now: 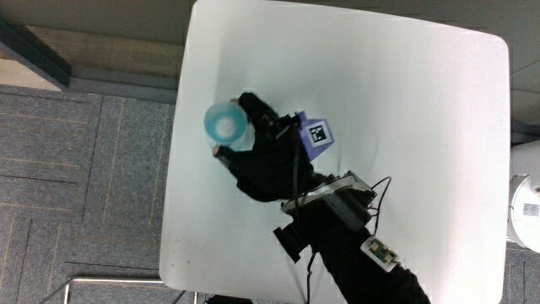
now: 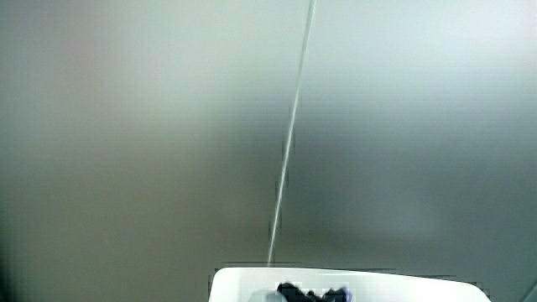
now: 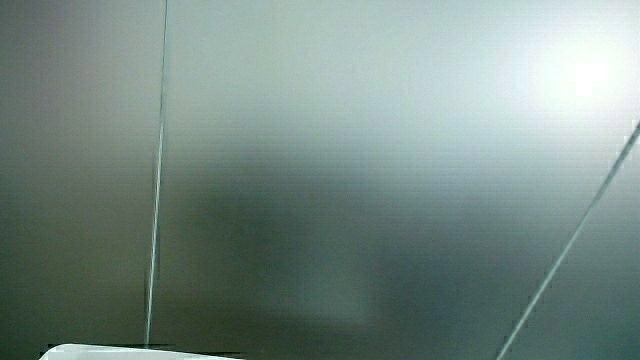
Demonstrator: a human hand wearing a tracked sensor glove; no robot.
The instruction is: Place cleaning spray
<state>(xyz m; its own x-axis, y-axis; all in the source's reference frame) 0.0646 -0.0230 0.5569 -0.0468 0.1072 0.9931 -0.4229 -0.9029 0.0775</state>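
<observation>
Seen from above, the pale blue round-topped cleaning spray bottle (image 1: 226,126) sits gripped in my fingers (image 1: 253,108) near the white bench's (image 1: 405,127) edge, not yet released.

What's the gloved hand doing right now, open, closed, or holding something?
Hand: closed around the pale blue spray bottle, which sits over the white table. The side views show almost only a pale wall.
</observation>
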